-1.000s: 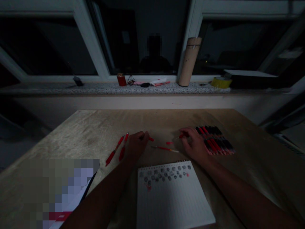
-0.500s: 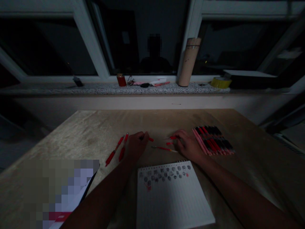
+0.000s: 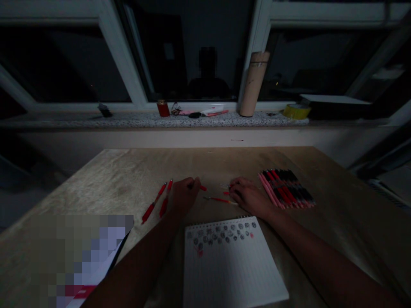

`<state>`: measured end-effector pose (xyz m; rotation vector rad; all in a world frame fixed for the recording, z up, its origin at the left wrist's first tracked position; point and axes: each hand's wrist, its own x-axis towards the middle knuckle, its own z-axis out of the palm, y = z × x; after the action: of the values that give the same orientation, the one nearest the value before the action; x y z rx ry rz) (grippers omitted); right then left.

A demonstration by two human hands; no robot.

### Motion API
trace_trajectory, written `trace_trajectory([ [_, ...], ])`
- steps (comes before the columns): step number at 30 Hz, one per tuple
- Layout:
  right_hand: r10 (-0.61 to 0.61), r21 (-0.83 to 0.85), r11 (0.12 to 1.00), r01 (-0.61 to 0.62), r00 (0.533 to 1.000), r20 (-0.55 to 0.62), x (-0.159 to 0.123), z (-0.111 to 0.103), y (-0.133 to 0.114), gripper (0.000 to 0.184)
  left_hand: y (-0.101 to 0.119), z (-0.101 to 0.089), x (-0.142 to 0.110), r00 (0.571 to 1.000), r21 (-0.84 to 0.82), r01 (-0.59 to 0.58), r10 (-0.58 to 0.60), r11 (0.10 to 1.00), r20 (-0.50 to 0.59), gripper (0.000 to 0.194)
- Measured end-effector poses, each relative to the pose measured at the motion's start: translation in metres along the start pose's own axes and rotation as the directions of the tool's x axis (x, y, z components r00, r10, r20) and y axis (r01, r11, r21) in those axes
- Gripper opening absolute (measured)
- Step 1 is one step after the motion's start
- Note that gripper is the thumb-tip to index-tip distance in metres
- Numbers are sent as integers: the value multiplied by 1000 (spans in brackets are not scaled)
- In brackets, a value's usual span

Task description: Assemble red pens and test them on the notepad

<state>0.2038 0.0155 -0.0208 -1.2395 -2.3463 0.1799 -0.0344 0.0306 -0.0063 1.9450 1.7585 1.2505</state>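
My left hand (image 3: 186,194) is curled closed around a red pen part, whose red end (image 3: 202,188) sticks out to the right of the fingers. Two red pens (image 3: 154,202) lie on the table just left of that hand. My right hand (image 3: 248,194) rests low over the table, fingers bent together on a red pen piece with a thin pale tip (image 3: 224,185) showing at the left. Under its fingertips is another small red piece (image 3: 226,193). A red pen refill (image 3: 221,199) lies between the hands, its right end close to the right fingers.
A spiral notepad (image 3: 234,265) with scribbled dots lies in front. Right of my right hand is a row of red, black and pink pens (image 3: 287,188). The windowsill holds a tan cylinder (image 3: 254,84), yellow tape (image 3: 296,111) and a red jar (image 3: 163,108).
My right hand has shifted slightly left, its fingers now drawn down over the red pieces. The left hand stays nearly still with its red part.
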Motion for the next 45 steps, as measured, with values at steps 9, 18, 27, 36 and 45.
trace_trajectory([
  [9, -92, -160, 983, 92, 996, 4, 1, -9, -12, 19, -4, 2, -1, 1000, 7, -3, 3, 1000, 3, 45],
  [18, -121, -209, 969, 129, 992, 47, -1, -32, -16, 22, 2, -1, 0, 1000, 4, -24, 24, 1000, -1, 44],
  [27, -174, -236, 955, 179, 984, 42, -2, -35, -20, 21, 7, -3, -1, 1000, -19, 17, -17, 1000, 5, 43],
  [36, -129, -223, 967, 125, 992, -7, -3, -28, -21, 23, 9, -5, -1, 998, -103, 43, -37, 994, 60, 43],
  [45, -182, -61, 982, 180, 983, -27, -3, -15, -32, 27, 22, 6, -13, 964, -294, -4, 81, 956, 251, 37],
])
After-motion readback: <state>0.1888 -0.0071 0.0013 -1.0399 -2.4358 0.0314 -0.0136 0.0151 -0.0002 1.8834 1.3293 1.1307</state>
